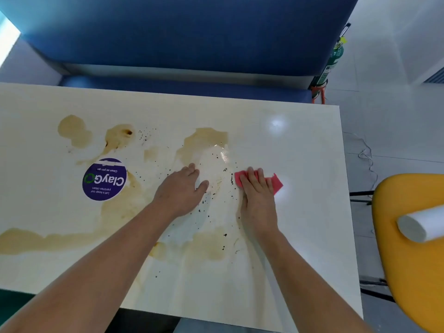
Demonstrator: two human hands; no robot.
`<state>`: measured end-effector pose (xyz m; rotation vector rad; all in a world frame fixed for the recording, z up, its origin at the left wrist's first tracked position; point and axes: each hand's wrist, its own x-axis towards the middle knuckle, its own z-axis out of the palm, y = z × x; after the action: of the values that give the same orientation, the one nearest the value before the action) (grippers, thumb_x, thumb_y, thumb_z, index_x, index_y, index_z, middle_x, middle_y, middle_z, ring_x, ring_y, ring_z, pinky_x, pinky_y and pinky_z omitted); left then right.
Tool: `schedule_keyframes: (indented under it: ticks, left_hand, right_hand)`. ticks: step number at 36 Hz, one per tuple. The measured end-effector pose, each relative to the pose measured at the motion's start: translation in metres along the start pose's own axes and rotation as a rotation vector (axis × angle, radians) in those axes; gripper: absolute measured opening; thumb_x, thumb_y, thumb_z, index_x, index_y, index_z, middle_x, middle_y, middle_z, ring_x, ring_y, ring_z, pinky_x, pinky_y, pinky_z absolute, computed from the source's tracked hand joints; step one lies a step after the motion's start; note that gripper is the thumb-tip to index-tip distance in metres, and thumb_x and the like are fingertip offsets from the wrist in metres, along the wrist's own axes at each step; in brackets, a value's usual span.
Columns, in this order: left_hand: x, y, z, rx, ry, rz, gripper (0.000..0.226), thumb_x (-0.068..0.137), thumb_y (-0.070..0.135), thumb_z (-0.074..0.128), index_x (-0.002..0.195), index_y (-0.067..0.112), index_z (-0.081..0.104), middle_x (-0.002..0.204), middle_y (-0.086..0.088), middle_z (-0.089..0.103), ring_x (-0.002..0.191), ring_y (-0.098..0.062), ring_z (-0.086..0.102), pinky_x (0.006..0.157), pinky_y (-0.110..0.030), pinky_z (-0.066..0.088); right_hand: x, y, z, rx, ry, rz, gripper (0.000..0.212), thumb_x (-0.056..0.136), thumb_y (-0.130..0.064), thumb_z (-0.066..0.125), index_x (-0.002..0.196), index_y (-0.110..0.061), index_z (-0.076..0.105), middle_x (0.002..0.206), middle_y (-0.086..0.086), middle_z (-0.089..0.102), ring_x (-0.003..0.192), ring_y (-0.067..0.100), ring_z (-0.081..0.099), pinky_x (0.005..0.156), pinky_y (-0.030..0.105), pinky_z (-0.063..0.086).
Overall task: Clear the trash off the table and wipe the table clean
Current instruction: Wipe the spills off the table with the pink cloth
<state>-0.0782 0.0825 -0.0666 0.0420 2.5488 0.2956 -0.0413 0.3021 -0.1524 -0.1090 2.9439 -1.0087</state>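
Nearest me, both forearms come in from the bottom edge, cut off above the elbow. They reach over the cream tabletop, whose left end runs out of sight. A long brown spill smears along the near left side, with more patches further back. Fine black specks lie scattered between the hands; I cannot tell what they are.

The left hand lies palm down on the wet tabletop, fingers loosely spread and holding nothing. The right hand presses flat, fingers straight and together, on a red cloth. Much of the cloth is hidden under the palm, and only its edges show on either side of the fingers.

Left of the hands is a round purple sticker, its small print upside down and blurred. At the right, a yellow chair carries a white roll, both cropped by the frame. Beyond the tabletop stands a blue bench, and beside it a green cylinder, partly hidden.
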Motion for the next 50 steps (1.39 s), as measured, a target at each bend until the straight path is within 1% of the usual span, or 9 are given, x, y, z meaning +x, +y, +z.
schedule_keyframes:
  ticks: [5,9,18,22,29,37,43,45,50]
  left_hand:
    - [-0.004,0.001,-0.002,-0.013,-0.037,0.006,0.065,0.109,0.052,0.025,0.164,0.017,0.023,0.173,0.005,0.005,0.158,-0.015,0.012,0.128,-0.038,0.012]
    - [-0.002,-0.002,-0.001,-0.021,-0.019,0.012,0.063,0.110,0.050,0.023,0.163,0.016,0.026,0.173,0.003,0.008,0.158,-0.016,0.016,0.127,-0.038,0.014]
    - [-0.026,-0.003,0.018,-0.286,0.146,0.039,0.061,0.108,0.049,0.036,0.161,0.020,0.032,0.171,0.010,0.017,0.156,-0.011,0.019,0.125,-0.033,0.019]
    - [-0.062,-0.005,0.034,-0.364,0.254,0.084,0.054,0.107,0.042,0.043,0.156,0.020,0.042,0.166,0.012,0.028,0.151,-0.009,0.027,0.121,-0.029,0.024]
    - [-0.107,-0.037,0.065,-0.315,0.192,0.128,0.056,0.107,0.043,0.040,0.159,0.022,0.038,0.167,0.014,0.024,0.154,-0.007,0.020,0.122,-0.025,0.015]
    - [-0.104,-0.046,0.089,-0.201,0.161,0.214,0.063,0.104,0.051,0.031,0.159,0.022,0.036,0.169,0.011,0.021,0.155,-0.009,0.019,0.123,-0.025,0.011]
    - [-0.098,-0.051,0.086,-0.046,0.171,0.245,0.066,0.099,0.052,0.032,0.156,0.020,0.042,0.166,0.002,0.030,0.151,-0.020,0.028,0.122,-0.040,0.030]
    - [-0.098,-0.055,0.082,-0.027,0.186,0.229,0.069,0.096,0.055,0.031,0.156,0.023,0.041,0.166,0.001,0.030,0.150,-0.022,0.027,0.121,-0.042,0.032]
    - [-0.083,-0.060,0.063,-0.060,0.219,0.167,0.072,0.096,0.050,0.056,0.159,0.024,0.033,0.167,-0.001,0.021,0.150,-0.024,0.020,0.121,-0.041,0.030]
  right_hand:
    - [0.015,0.029,-0.023,-0.056,-0.073,-0.101,0.050,0.101,-0.018,0.034,0.145,-0.018,0.056,0.158,0.003,0.044,0.154,0.028,0.025,0.126,0.050,0.010]
    - [-0.022,0.067,-0.052,-0.111,0.075,0.083,0.046,0.104,-0.006,0.047,0.147,-0.019,0.054,0.161,0.003,0.041,0.156,0.026,0.021,0.128,0.037,-0.002]
    - [-0.075,-0.014,0.004,-0.108,0.102,0.179,0.058,0.093,-0.004,0.034,0.147,-0.009,0.051,0.160,0.010,0.039,0.153,0.034,0.023,0.124,0.055,0.017]
    - [-0.037,-0.030,0.020,-0.093,0.088,0.145,0.059,0.092,0.004,0.047,0.149,-0.006,0.048,0.163,0.013,0.036,0.154,0.037,0.021,0.125,0.054,0.016]
    - [-0.085,0.005,-0.002,-0.136,0.153,0.267,0.064,0.094,0.009,0.043,0.155,-0.008,0.040,0.168,0.009,0.024,0.158,0.030,0.009,0.128,0.049,0.004]
    - [-0.087,-0.054,0.040,-0.096,0.099,0.209,0.064,0.093,0.003,0.042,0.156,-0.008,0.039,0.168,0.010,0.024,0.158,0.032,0.008,0.128,0.049,0.003]
    - [-0.074,-0.029,0.018,-0.095,0.105,0.172,0.064,0.093,0.007,0.047,0.156,-0.007,0.039,0.169,0.012,0.021,0.158,0.033,0.010,0.127,0.037,-0.008]
    - [-0.098,-0.019,0.009,-0.110,0.141,0.231,0.063,0.094,0.008,0.047,0.156,-0.005,0.039,0.168,0.011,0.023,0.158,0.031,0.010,0.128,0.042,-0.004]
    - [-0.154,-0.041,0.019,-0.086,0.143,0.365,0.053,0.105,-0.017,0.028,0.156,-0.007,0.039,0.169,0.004,0.023,0.159,0.029,0.008,0.128,0.046,0.001]
